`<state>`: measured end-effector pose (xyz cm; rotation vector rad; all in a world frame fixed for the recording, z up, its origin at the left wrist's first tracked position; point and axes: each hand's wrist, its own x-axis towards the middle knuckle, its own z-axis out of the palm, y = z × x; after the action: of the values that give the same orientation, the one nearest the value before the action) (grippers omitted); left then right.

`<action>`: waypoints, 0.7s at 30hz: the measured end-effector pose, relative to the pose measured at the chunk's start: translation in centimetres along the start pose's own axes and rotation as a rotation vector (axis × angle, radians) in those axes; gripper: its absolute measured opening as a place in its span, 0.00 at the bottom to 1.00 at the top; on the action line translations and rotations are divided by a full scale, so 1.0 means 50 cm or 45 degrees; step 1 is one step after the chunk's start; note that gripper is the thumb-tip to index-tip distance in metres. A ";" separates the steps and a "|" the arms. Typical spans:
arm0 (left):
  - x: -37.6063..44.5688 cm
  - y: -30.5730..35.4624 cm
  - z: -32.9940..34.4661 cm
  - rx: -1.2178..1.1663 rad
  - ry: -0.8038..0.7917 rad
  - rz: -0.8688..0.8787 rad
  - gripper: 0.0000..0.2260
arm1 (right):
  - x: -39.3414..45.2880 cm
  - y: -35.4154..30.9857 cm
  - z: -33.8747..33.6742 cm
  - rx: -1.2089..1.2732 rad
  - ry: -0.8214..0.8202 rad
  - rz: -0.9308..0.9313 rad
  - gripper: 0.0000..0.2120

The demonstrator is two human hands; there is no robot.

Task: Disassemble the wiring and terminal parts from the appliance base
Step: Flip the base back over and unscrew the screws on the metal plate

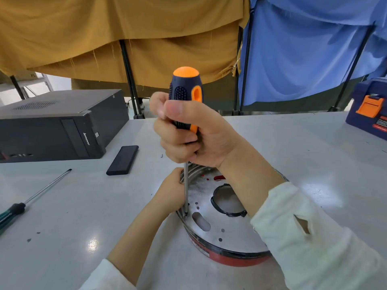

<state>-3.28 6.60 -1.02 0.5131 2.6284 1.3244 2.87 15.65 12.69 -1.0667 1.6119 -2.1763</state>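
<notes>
The round appliance base (211,235) lies on the grey table, its silver metal plate up and a red-and-black band around its side. The plate has a large round hole ringed in black and several small holes. My right hand (188,132) is shut on the orange-and-black handle of a screwdriver (186,88), held upright. Its shaft runs down to a screw near the plate's left rim. My left hand (169,193) grips the base's left rim beside the shaft. No wiring shows; a small red part peeks out behind my right wrist.
A black Lenovo computer case (62,124) lies at the back left. A flat black bar (122,157) lies near it. A green-handled screwdriver (31,199) lies at the left. A blue toolbox with an orange latch (368,109) stands at the right edge. Cloth hangs behind.
</notes>
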 end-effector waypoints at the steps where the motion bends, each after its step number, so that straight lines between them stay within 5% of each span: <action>1: 0.001 -0.001 0.000 0.001 0.001 0.001 0.11 | 0.004 0.001 -0.003 0.051 -0.034 0.013 0.09; 9: 0.001 0.000 0.000 0.018 0.004 -0.024 0.14 | -0.007 0.003 -0.012 -0.248 0.541 -0.131 0.07; 19: 0.004 -0.005 0.002 0.042 -0.024 -0.033 0.15 | -0.006 0.021 0.040 -0.717 0.949 -0.318 0.15; 21: 0.004 -0.005 0.002 0.048 -0.007 -0.030 0.14 | -0.002 0.027 0.036 -0.602 0.942 -0.349 0.16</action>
<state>-3.48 6.60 -1.27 0.4888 2.6514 1.2672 3.83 13.86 11.67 -0.6163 2.5205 -2.6344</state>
